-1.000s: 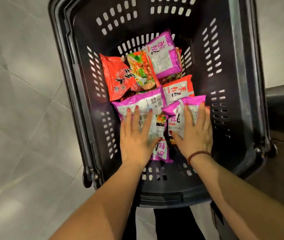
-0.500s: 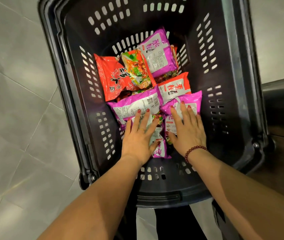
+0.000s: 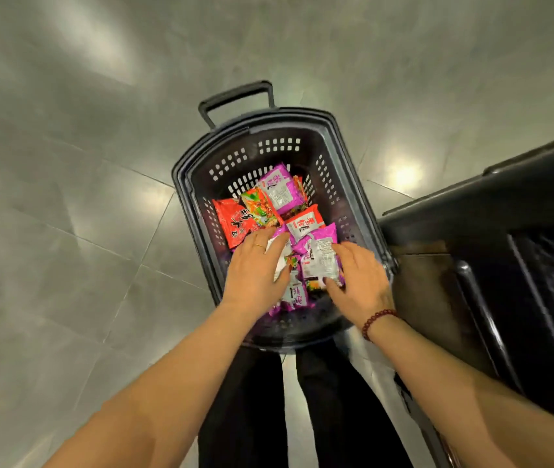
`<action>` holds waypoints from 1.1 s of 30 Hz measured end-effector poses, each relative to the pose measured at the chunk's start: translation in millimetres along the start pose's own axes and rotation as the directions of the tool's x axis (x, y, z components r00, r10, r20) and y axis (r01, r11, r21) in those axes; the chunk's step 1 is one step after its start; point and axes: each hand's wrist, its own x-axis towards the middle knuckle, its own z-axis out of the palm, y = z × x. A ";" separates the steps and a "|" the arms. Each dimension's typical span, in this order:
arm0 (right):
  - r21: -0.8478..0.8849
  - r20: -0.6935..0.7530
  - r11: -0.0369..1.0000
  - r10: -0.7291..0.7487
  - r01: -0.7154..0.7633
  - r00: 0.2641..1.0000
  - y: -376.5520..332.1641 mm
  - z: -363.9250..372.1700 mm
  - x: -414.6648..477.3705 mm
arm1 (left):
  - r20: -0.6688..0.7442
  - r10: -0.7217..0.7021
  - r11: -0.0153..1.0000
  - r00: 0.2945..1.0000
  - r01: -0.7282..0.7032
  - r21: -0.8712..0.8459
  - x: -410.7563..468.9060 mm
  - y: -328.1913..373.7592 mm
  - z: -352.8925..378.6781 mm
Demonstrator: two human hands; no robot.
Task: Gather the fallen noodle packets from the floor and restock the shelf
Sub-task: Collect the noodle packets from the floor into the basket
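**Two packets gripped in the basket**

Both hands are seen inside the basket point(image 3: 353, 184), which stands on the floor point(image 3: 83, 197). A pale packet point(image 3: 278, 256) is held by the left hand point(image 3: 255, 268): its fingers point(image 3: 268, 239) are curled over the top and the thumb is pressed against the near edge. A purple packet point(image 3: 319, 261) is pinched by the right hand point(image 3: 361, 285), with the fingers point(image 3: 349, 251) bent round its right edge and the thumb set at its near corner. Both packets lie between the hands, touching. A red packet point(image 3: 233, 221) is seen just beyond the left fingertips. Other packets point(image 3: 279, 194) are heaped beyond both sets of fingertips, toward the far wall. A ring point(image 3: 259, 245) is worn on the left hand and a bracelet point(image 3: 375, 320) on the right wrist. A dark unit point(image 3: 488, 204) stands right of the right fingers, outside the basket.
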 end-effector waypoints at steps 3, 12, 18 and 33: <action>0.020 -0.050 0.997 0.073 -0.072 0.996 -27.9 -39.1 -33.1 | 0.002 0.096 0.995 0.995 -0.096 -0.007 -24.5 18.8 -43.7; 0.083 -0.246 0.964 0.266 -0.253 0.932 -99.3 -103.8 -155.6 | 0.140 0.434 0.891 0.890 -0.447 0.083 -80.6 55.4 -137.4; 0.106 -0.302 0.862 0.502 -0.495 0.810 -111.0 -117.0 -260.0 | 0.276 0.671 0.672 0.688 -0.722 0.166 -108.2 109.8 -165.4; 0.602 -0.272 0.166 0.962 -0.781 -0.005 -132.9 -15.1 -634.3 | 0.475 0.878 -0.041 -0.060 -0.998 -0.050 -357.9 323.4 -43.8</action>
